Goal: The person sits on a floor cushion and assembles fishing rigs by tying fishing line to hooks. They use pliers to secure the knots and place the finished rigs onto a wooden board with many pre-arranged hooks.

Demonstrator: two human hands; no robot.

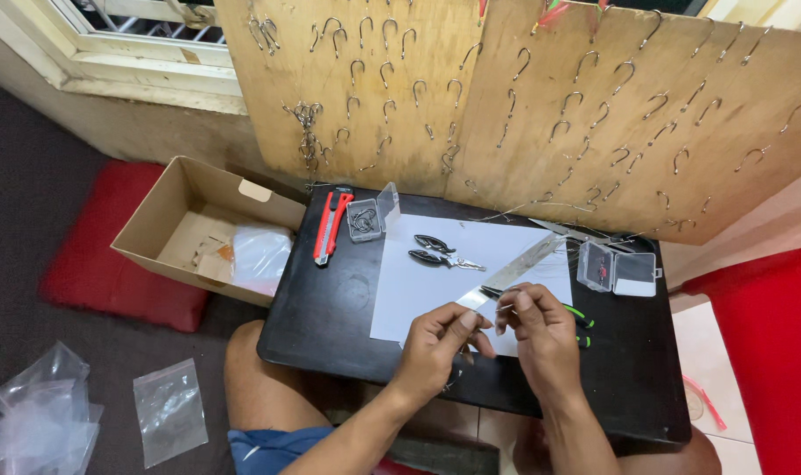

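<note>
My left hand (442,341) pinches the near end of a long, narrow clear plastic sleeve (516,271) that slants up to the right over a white sheet (418,281). My right hand (539,330) is closed on something thin and small at the sleeve's mouth, seemingly a wire or hook; it is too small to tell. Both hands hover over the low black table (330,308). Black pliers (442,251) lie on the sheet beyond my hands. A green-handled tool (581,317) is partly hidden under my right hand.
A red utility knife (332,224) and an open clear box of hooks (365,220) lie at the table's far left. Another clear box (618,269) sits far right. Plywood boards (541,97) hung with several hooks lean behind. A cardboard box (202,229) and plastic bags (167,409) sit left.
</note>
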